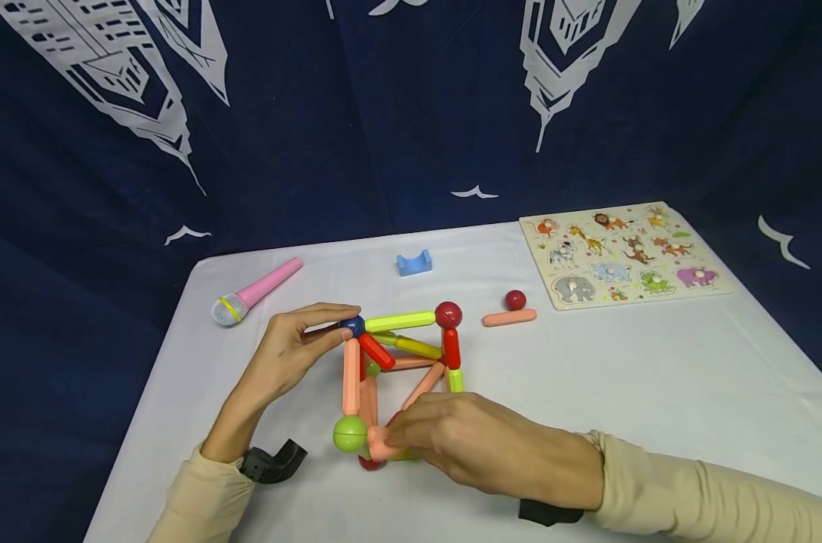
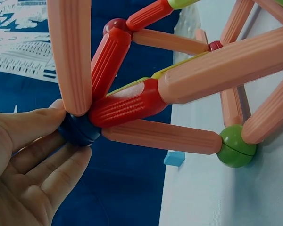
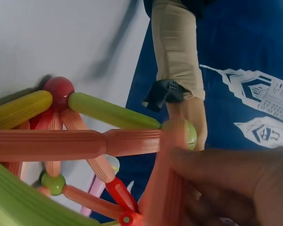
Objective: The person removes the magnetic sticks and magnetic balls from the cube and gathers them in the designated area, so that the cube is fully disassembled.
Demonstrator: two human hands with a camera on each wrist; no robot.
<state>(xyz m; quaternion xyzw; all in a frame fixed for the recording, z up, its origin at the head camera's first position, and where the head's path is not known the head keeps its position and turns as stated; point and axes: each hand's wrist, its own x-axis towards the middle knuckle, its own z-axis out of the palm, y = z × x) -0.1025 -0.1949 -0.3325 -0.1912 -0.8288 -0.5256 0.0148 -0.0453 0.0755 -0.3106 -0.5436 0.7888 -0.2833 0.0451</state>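
A frame built of magnetic sticks and balls stands at the middle of the table, between both hands. My left hand (image 1: 285, 351) pinches the dark blue ball (image 2: 79, 132) at its upper far-left corner, where salmon, red and lime sticks meet. From that corner a lime stick (image 1: 400, 321) runs across to a red ball (image 1: 448, 314). Nearer me, a salmon stick (image 1: 351, 377) leads to a green ball (image 1: 350, 434). With thumb and fingers my right hand (image 1: 479, 445) grips another salmon stick (image 3: 165, 202), its end at that green ball. The right hand hides part of the frame's near side.
A pink toy microphone (image 1: 262, 290) lies at the left. Behind the frame sits a small blue block (image 1: 414, 263). To the right are a loose red ball (image 1: 516, 300), a loose salmon stick (image 1: 509, 317) and an animal puzzle board (image 1: 547, 275). A navy patterned cloth (image 1: 397, 151) hangs behind the table.
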